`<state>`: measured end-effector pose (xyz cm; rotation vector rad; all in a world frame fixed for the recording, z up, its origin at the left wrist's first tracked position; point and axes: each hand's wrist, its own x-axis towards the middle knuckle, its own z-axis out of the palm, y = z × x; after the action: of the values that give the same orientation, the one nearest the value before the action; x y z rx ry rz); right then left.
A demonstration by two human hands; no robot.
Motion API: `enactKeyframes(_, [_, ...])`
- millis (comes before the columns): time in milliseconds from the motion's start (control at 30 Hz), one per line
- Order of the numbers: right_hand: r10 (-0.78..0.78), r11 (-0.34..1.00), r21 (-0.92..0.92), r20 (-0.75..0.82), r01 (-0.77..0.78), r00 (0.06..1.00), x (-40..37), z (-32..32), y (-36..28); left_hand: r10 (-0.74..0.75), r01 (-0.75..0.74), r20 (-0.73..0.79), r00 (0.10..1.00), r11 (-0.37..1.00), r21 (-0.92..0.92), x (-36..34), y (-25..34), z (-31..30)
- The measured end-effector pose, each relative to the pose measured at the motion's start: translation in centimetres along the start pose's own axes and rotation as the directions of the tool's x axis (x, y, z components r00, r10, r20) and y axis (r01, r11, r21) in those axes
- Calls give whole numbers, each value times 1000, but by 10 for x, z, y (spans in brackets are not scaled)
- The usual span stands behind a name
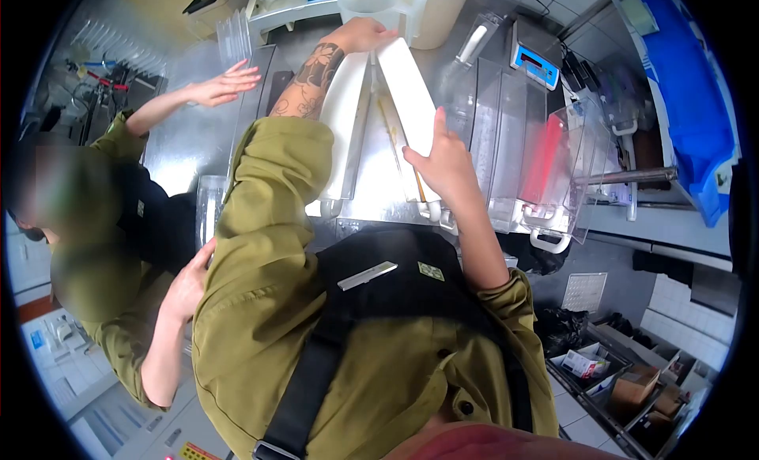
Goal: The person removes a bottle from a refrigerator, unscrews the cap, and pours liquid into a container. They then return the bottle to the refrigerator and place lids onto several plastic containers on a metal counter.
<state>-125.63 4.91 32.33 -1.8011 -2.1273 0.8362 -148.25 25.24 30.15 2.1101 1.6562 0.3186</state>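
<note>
A long white slab (409, 92) lies slantwise over a clear, narrow tray with a white handle (428, 211); brownish streaks show inside the tray. At the slab's far end is my left hand (365, 35), its fingers closed at the corner and partly hidden. My right hand (448, 166) grips the near end, with the thumb on one side and the index finger stretched along the other. Just left, a second long white piece (341, 132) sits in a similar clear tray, passing beneath my left forearm.
Clear long bins (506, 136) stand at right, one with a red piece (543, 156). Behind are a scale (534, 63) and a large translucent tub (439, 17). A co-worker stands close at left, one hand (225, 85) over the metal table (186, 144), the other (187, 290) near my sleeve.
</note>
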Motion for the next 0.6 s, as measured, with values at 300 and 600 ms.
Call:
enactKeyframes(300, [-7,1000,-10,-32,7,999,0,4,0,-257,272,-107,960,950,154,-8,4,14])
enactKeyframes(600, [-30,1000,4,-73,30,997,2,9,2,-113,80,-88,990,946,-315,33,-9,18])
